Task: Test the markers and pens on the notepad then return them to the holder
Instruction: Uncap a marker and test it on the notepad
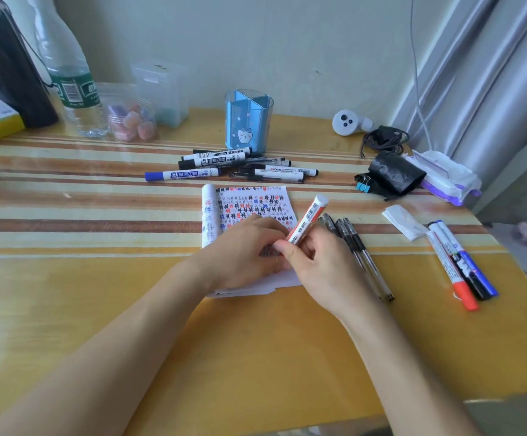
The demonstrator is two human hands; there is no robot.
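Blue holder (249,121) behind loose markers (221,161)

pale wall (287,42) | striped yellow table (98,215) | grey curtain (482,73)

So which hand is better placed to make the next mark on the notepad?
Right, probably: the right hand grips the marker, its lower end at the notepad; the left hand only lies over it.

A home desk; water bottle (70,73), curtain (476,73), wet wipes (444,174).
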